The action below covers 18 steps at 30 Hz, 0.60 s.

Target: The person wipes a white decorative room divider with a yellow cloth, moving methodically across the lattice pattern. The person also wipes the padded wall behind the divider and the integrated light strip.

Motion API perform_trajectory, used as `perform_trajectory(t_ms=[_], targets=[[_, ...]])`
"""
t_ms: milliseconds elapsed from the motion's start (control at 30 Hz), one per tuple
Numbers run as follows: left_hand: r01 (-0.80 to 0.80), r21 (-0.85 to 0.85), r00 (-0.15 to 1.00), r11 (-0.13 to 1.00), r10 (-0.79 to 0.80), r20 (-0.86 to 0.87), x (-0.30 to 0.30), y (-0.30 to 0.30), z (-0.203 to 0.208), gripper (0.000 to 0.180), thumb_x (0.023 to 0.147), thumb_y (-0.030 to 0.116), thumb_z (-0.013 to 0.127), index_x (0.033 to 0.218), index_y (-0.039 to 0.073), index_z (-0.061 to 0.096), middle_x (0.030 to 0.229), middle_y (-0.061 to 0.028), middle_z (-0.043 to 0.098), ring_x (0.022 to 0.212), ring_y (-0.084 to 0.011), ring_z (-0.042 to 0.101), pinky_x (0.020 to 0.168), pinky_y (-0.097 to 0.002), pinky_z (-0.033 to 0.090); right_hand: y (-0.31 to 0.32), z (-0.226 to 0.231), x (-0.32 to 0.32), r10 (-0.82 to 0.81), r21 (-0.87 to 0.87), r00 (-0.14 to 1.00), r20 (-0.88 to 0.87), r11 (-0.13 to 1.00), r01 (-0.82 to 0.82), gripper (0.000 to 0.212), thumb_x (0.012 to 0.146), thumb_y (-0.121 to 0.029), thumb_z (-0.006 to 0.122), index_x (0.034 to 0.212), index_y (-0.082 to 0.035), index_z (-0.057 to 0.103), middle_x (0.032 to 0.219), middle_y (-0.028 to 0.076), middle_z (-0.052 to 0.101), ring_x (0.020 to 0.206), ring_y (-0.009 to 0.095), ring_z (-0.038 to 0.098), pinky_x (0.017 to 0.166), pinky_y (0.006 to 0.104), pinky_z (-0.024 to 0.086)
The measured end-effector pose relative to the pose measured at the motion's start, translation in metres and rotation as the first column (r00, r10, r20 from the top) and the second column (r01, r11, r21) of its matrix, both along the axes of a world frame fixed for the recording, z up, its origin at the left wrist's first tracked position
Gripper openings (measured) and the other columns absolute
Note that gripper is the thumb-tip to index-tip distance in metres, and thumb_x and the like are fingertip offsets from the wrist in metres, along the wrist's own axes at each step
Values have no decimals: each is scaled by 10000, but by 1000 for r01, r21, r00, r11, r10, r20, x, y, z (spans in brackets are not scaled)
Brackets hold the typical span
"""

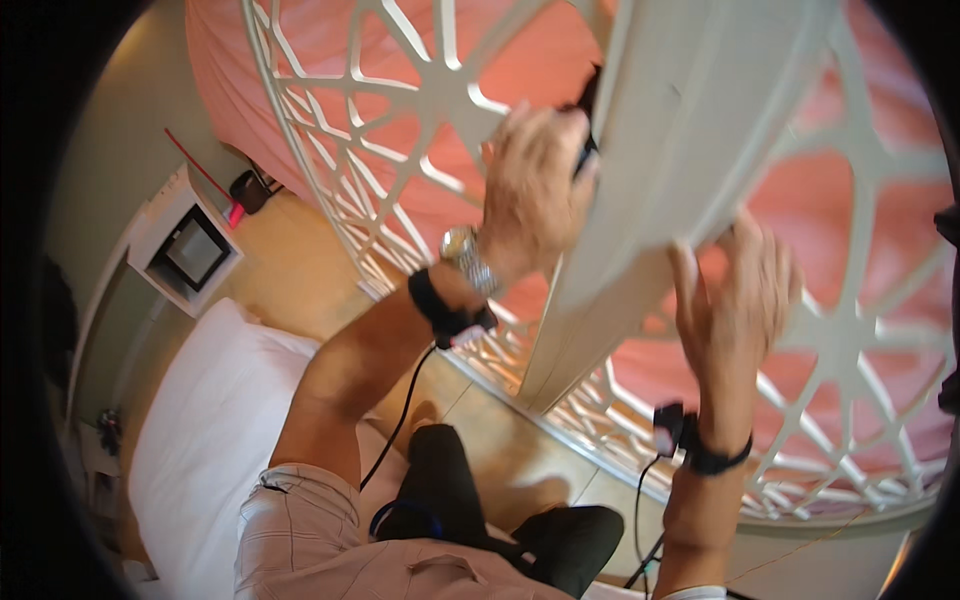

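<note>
A broad cream post point(665, 160) stands between two panels of a white openwork lattice screen point(440, 95). My left hand point(535, 190) is at the post's left edge, its fingers curled by a dark object point(590, 95) that is mostly hidden and blurred. On the post's right side is my right hand point(735, 295), with thumb and fingers apart and fingertips close to the edge; whether they touch it is not clear. A metal wristwatch point(465, 255) and a black strap point(440, 310) circle my left wrist. Another black strap point(715, 455) is on my right wrist.
Pink-orange cloth point(225, 60) hangs behind the lattice. White bedding point(215, 400) lies at lower left, beside my arm. A white cabinet point(185, 245) and a dark bin point(248, 190) stand at far left. Cables point(405, 410) run from the wrist straps. Tiled floor point(300, 240) shows below.
</note>
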State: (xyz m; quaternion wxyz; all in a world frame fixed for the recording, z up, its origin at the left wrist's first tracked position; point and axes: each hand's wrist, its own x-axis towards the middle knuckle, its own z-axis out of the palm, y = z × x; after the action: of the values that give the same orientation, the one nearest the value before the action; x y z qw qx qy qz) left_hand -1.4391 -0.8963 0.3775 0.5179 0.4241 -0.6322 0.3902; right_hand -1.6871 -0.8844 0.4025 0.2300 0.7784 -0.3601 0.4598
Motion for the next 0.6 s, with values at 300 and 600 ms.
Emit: perform_trajectory(t_ms=[300,600], targets=[[253,266,967,930,-234,-103,28,29,21,444,861,97,836,1275,23,693,1212,-137,747,1212,-348,680,1137,-579,482,21,17,8,-53,214,982,-181,972,93,584,925,-257,863,1334,33,564,1234,245,652,1094,464,585,996,570,373],[408,432,912,804,-346,-218,46,36,47,363,915,91,726,1272,30,703,1194,-103,738,1269,-320,658,1100,-493,496,28,28,15,-87,389,985,-149,911,140,495,967,-289,718,1333,20,594,1256,236,632,1144,460,553,1060,589,356]])
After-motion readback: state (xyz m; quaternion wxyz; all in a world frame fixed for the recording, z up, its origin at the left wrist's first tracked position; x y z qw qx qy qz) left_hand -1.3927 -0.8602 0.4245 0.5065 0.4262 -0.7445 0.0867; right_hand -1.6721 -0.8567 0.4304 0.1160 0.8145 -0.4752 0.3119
